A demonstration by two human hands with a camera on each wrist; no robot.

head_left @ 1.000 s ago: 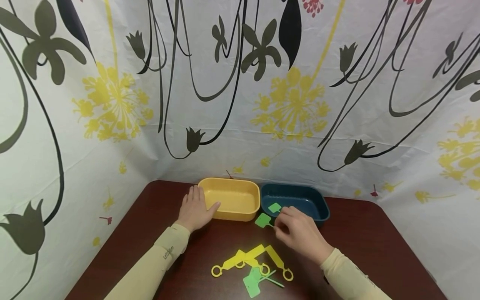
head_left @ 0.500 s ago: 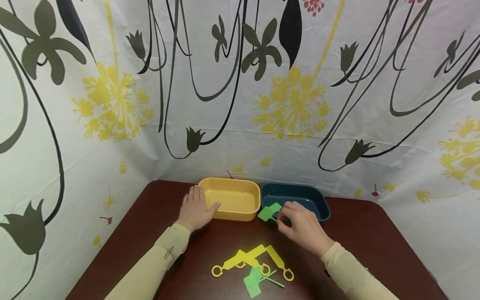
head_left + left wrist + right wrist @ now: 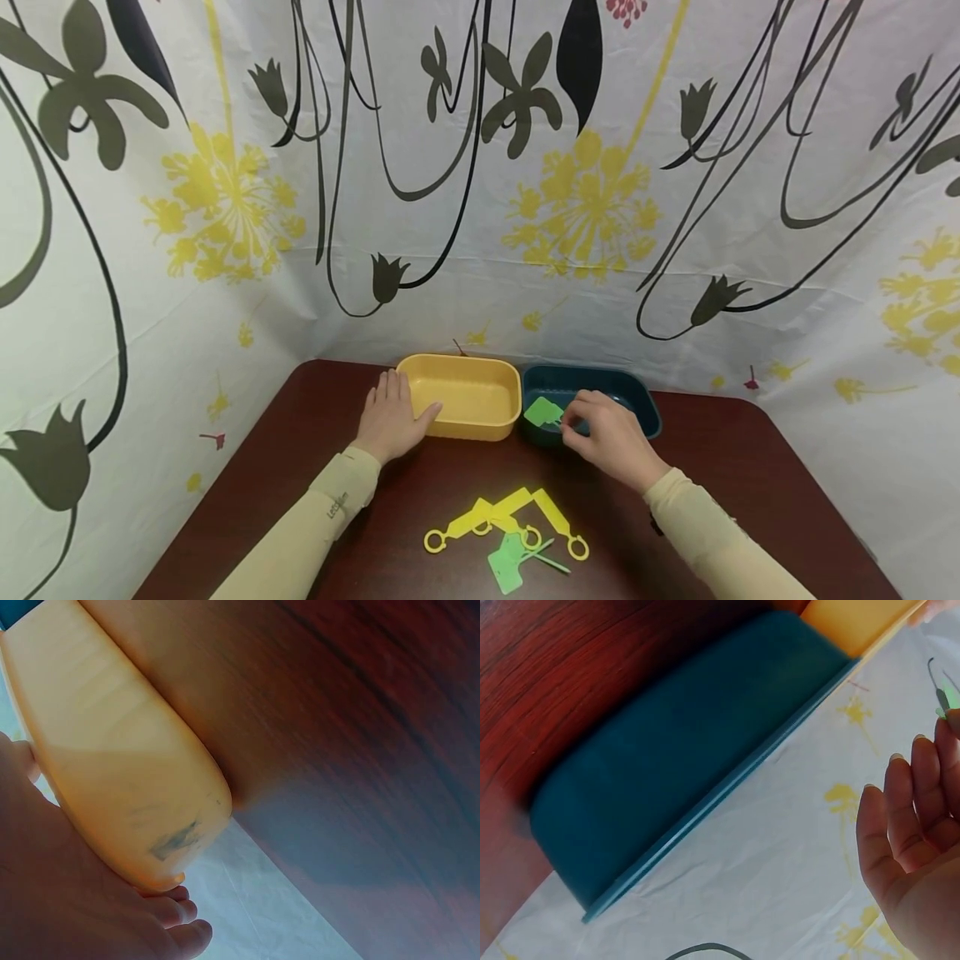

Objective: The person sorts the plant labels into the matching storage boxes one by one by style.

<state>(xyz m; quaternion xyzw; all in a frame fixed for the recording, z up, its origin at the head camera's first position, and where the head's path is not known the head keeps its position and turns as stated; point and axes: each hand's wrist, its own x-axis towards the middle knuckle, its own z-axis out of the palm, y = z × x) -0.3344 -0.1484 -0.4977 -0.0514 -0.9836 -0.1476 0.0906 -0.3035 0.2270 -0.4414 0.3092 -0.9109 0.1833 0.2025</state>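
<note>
My right hand (image 3: 611,442) is over the front of the dark blue bin (image 3: 647,400), pinching the thin stem of a green plant label (image 3: 543,412) between thumb and fingertips. The label's flat, squarish head points left and overlaps the bin's inside left part in the head view. In the right wrist view, a bit of green label (image 3: 952,694) shows at the fingertips, above the bin's rim. My left hand (image 3: 390,423) rests with straight fingers along the left rim of the yellow bin (image 3: 465,431), thumb over its front edge.
Several yellow tags with ring ends (image 3: 468,523) lie in a loose pile on the dark red table (image 3: 420,575). Green labels (image 3: 507,563) with thin stems lie at the pile's near side. A patterned curtain (image 3: 465,250) hangs right behind the two bins.
My right hand has moved forward and slightly right, carrying the green plant label from before the bins to over the blue bin. My left hand has stayed on the yellow bin.
</note>
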